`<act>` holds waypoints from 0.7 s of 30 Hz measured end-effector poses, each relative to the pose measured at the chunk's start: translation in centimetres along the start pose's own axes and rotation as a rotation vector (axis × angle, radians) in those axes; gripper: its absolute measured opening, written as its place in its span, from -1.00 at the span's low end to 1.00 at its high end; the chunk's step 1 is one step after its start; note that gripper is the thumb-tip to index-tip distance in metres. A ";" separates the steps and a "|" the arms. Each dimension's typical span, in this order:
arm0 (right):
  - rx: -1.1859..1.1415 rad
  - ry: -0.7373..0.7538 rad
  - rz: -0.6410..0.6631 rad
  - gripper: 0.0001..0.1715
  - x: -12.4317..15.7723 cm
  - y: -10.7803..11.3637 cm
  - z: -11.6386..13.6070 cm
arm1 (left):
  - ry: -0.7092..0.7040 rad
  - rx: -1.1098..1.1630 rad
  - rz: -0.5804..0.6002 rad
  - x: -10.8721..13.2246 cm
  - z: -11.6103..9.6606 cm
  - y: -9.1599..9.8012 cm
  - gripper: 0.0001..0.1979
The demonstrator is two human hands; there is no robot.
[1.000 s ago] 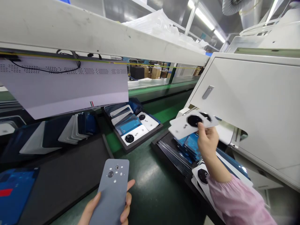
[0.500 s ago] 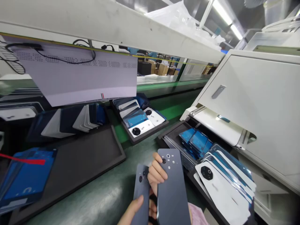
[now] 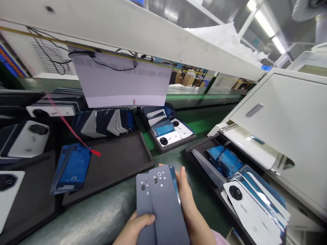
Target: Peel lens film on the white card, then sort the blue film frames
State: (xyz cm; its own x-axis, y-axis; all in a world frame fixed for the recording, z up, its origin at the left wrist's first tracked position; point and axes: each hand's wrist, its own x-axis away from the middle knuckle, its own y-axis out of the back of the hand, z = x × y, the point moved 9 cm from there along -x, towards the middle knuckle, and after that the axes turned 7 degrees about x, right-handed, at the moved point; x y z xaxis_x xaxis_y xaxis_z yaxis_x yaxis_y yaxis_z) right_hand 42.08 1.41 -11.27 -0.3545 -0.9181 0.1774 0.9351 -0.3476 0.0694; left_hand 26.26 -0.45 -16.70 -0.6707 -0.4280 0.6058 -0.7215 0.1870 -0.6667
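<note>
Two dark grey phone back panels overlap in my hands, low in the middle of the view. The right-hand panel (image 3: 167, 207) lies over part of the left-hand panel (image 3: 143, 200); both have round camera holes at the top. A blue film edge (image 3: 175, 182) shows behind them on the right. My left hand (image 3: 135, 226) grips the lower left side, thumb across the left-hand panel. My right hand (image 3: 191, 207) is closed along the right edge, its fingers partly hidden behind the panels.
Black trays with blue-film sheets (image 3: 74, 166) and white and grey panels stand to the left. A smaller tray (image 3: 176, 144) is at the back. White panels (image 3: 250, 207) fill a tray at right, beside a white machine (image 3: 288, 126). A red strip (image 3: 95, 152) hangs at left.
The two grey panels, held apart before, now overlap side by side. My right hand has moved from the upper panel's left edge to the stack's right edge. The view has swung left.
</note>
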 end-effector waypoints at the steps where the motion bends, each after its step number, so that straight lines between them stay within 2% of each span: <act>1: -0.017 -0.001 0.004 -0.33 0.5 -0.6 0.5 | -0.018 0.010 -0.012 0.3 -0.5 0.6 -0.72; 3: -0.021 -0.011 0.029 -0.32 1.3 -2.0 1.1 | -0.052 0.028 -0.033 1.0 -1.4 1.8 -0.63; 7: 0.045 -0.069 0.102 -0.44 2.0 -5.4 0.5 | -0.123 0.055 -0.055 2.7 -2.5 4.1 -0.46; 9: 0.103 -0.064 0.092 -0.50 2.3 -6.8 0.5 | -0.158 0.057 -0.046 3.5 -3.1 5.1 -0.41; 13: 0.276 -0.010 0.055 -0.75 3.1 -9.7 1.6 | -0.201 0.031 -0.044 5.2 -4.3 7.0 -0.29; 15: 0.354 0.003 0.026 -0.70 3.7 -10.8 2.1 | -0.195 0.018 -0.076 6.1 -4.9 8.3 -0.26; 18: 0.408 -0.008 -0.069 -0.63 4.3 -10.9 2.6 | -0.154 0.003 -0.122 7.5 -5.7 9.9 -0.24; 21: 0.386 -0.044 -0.169 -0.65 5.0 -9.3 2.4 | -0.127 -0.010 -0.155 8.5 -6.8 11.1 -0.12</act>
State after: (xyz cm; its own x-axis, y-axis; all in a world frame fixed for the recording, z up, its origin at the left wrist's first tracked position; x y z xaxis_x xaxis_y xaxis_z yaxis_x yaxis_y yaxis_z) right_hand 31.60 0.52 -8.65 -0.5102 -0.8423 0.1737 0.7976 -0.3879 0.4619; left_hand 11.34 4.01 -16.01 -0.5249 -0.5604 0.6406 -0.8164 0.1185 -0.5652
